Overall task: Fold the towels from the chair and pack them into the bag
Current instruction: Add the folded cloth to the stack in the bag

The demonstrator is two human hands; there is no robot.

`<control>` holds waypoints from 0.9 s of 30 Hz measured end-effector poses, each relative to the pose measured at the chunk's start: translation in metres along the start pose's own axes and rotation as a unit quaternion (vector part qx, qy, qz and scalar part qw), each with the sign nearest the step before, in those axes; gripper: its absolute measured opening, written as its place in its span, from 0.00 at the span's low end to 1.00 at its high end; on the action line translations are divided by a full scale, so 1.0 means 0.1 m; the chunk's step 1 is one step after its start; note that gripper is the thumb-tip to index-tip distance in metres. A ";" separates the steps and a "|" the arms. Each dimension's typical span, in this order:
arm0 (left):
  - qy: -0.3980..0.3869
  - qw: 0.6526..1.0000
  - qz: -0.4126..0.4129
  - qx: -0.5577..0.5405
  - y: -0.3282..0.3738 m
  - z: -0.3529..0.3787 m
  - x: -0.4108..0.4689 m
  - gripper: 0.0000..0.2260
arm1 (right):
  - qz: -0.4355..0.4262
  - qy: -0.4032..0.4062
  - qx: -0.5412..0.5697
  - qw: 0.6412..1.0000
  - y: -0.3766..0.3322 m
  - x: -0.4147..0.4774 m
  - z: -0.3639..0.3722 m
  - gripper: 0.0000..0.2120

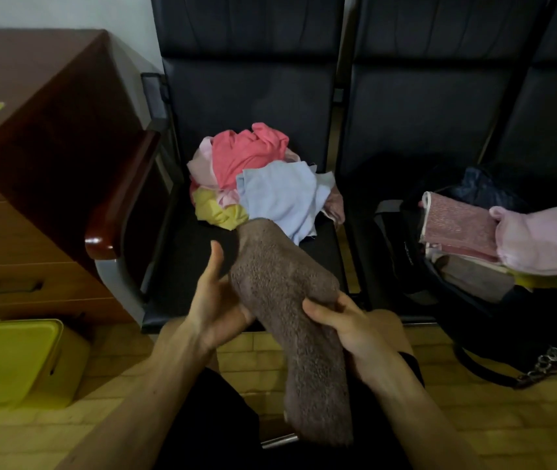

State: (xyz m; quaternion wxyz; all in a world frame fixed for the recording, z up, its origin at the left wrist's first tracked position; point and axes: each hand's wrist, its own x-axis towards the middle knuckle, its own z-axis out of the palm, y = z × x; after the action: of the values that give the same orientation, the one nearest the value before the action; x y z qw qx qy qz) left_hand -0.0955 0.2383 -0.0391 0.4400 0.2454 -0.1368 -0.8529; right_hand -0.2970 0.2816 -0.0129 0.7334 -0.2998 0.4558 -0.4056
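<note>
I am holding the brown towel (287, 300) before me, its long axis running from the loose towel pile (263, 188) on the chair (246, 96) back toward my lap. My right hand (341, 322) is pinching its right edge. My left hand (217, 300) is lying against it, thumb spread, fingers hidden. The bag (402, 262) is sitting rightward, nearer my right hand, already holding folded pink towels (460, 228).

You have one view only: the wide-angle camera on your head, facing forward and down. It sits close over your left hand (217, 300), right hand (341, 323) and the towel (290, 293); the chair (253, 96) lies just beyond, the bag (514, 327) at right.
</note>
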 end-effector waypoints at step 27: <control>0.121 0.843 -0.108 0.514 -0.08 -0.13 0.11 0.07 | 0.078 0.038 -0.147 0.985 0.19 0.21 -0.57 0.18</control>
State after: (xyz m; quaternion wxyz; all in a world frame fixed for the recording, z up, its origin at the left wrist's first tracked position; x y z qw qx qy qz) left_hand -0.0996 0.2340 -0.0568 0.1694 0.5508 -0.4737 -0.6660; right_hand -0.3377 0.2685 -0.0600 0.6925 -0.3524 0.5603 -0.2869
